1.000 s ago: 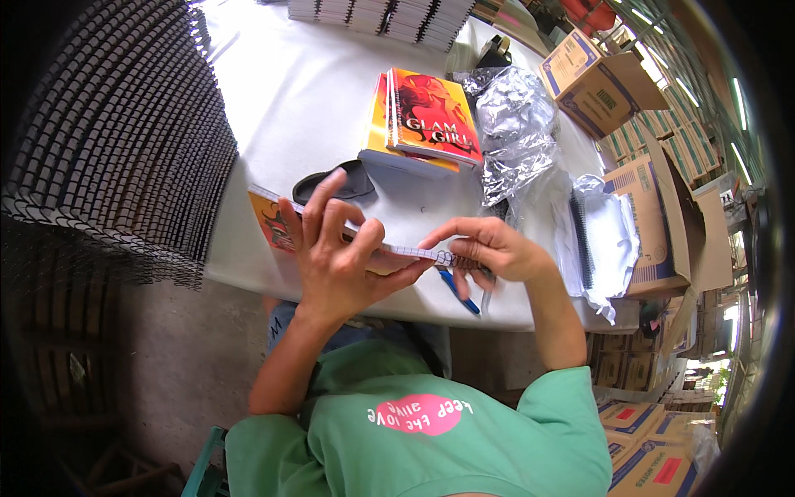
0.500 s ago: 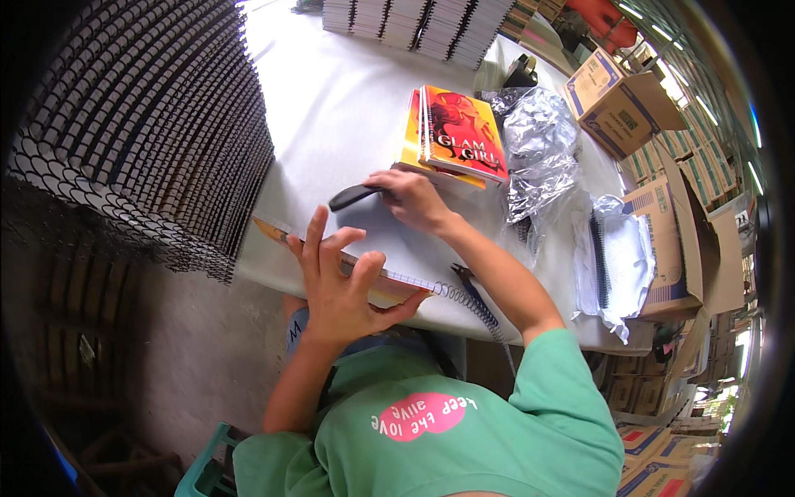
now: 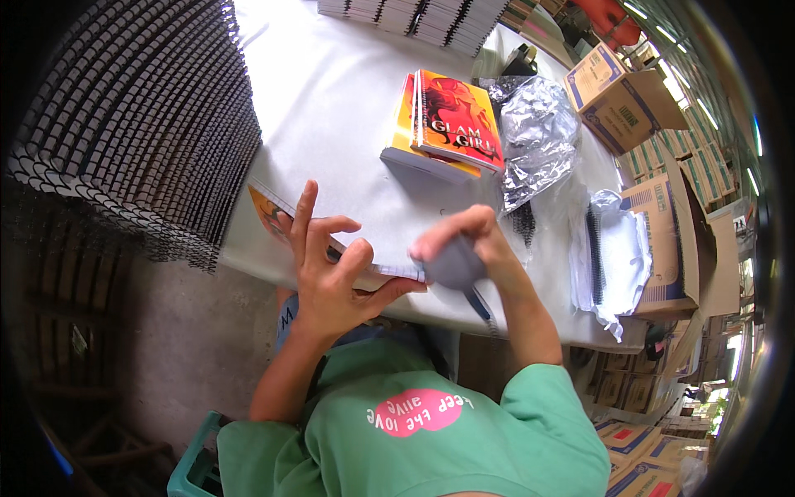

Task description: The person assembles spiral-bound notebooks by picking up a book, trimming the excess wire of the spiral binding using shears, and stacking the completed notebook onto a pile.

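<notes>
My left hand [image 3: 327, 282] grips a thin notebook [image 3: 267, 210] held on edge at the table's front, its thumb near the notebook's right end and its fingers along the page side. The notebook's cover is orange, and much of it is hidden by the hand. In my right hand [image 3: 476, 228] is a dark, rounded tool [image 3: 454, 263], smeared by motion, at the notebook's right end. Just below it, partly hidden, pliers [image 3: 479, 305] lie at the table edge beside a thin wire coil [image 3: 493, 328].
Spiral-bound notebooks with red and yellow covers [image 3: 457, 116] lie beyond my hands. A tall stack of bound books [image 3: 141, 124] rises at left, with more at the back [image 3: 414, 18]. Crumpled clear plastic [image 3: 540, 124], white wrapped paper [image 3: 617, 253] and cardboard boxes [image 3: 617, 99] sit to the right.
My right hand has swung right and toward me with the dark tool, from above the notebook to its right end. My left hand keeps its grip on the notebook.
</notes>
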A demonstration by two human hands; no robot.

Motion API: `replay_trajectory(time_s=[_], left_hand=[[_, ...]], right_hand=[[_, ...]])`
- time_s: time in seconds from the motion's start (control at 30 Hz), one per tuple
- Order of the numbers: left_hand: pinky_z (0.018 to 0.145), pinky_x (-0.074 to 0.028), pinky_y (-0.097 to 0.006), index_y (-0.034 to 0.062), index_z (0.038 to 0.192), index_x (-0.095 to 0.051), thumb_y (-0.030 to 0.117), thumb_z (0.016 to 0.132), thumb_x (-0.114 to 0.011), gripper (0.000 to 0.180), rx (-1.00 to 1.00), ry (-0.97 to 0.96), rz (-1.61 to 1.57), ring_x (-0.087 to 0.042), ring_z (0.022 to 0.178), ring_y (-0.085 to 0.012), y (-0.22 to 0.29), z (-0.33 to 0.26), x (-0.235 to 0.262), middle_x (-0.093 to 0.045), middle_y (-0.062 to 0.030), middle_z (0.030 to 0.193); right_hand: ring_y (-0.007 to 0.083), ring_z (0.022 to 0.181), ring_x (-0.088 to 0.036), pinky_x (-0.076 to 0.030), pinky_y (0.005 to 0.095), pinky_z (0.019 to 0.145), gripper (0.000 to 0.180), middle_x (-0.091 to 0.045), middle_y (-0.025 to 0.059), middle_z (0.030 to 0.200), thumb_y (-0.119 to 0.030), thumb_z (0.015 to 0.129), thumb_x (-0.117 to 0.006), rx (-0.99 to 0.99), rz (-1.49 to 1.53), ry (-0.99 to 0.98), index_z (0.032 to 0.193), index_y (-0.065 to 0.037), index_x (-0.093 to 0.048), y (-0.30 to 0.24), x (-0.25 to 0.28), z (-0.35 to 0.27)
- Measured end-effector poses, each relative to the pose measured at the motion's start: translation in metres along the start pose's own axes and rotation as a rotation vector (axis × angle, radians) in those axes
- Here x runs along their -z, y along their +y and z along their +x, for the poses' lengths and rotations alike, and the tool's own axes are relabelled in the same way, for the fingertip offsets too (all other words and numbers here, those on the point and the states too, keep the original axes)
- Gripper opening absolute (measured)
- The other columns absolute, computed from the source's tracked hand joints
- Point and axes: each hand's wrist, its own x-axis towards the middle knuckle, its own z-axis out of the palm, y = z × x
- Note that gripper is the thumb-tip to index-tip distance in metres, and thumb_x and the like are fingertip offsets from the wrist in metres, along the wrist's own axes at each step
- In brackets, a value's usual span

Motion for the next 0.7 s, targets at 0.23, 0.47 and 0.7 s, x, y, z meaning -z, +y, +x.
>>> replay_trajectory(time_s=[0.23, 0.47, 0.7], left_hand=[[0.093, -0.028, -0.058, 0.0052, 0.064, -0.051, 0.05, 0.054, -0.082, 0.055, 0.006, -0.023, 0.003, -0.034, 0.126, -0.0463, 0.002, 0.005, 0.001, -0.046, -0.0098, 0.086], [0.091, -0.033, -0.057, 0.0054, 0.065, -0.052, 0.049, 0.05, -0.082, 0.055, -0.008, -0.039, -0.01, -0.035, 0.125, -0.0448, -0.001, 0.006, 0.0, -0.044, -0.0085, 0.082], [0.09, -0.034, -0.056, 0.0056, 0.064, -0.052, 0.047, 0.048, -0.084, 0.055, -0.003, -0.056, -0.03, -0.036, 0.124, -0.0438, -0.002, 0.008, 0.001, -0.044, -0.0085, 0.081]], right_hand=[[0.0184, 0.079, -0.066, -0.051, 0.0282, 0.077, 0.021, -0.069, 0.0125, 0.085, 0.012, 0.066, -0.054, -0.215, -0.287, 0.072, 0.081, 0.005, -0.068, -0.01, 0.003, 0.009], [0.0151, 0.075, -0.066, -0.052, 0.0291, 0.074, 0.011, -0.069, 0.0103, 0.079, 0.005, 0.068, -0.068, -0.095, -0.497, 0.037, 0.079, 0.002, -0.069, -0.011, 0.01, 0.013], [0.02, 0.078, -0.066, -0.052, 0.0301, 0.074, 0.014, -0.068, 0.0178, 0.082, 0.006, 0.067, -0.062, -0.027, -0.613, 0.086, 0.08, 0.007, -0.067, -0.002, 0.01, 0.018]])
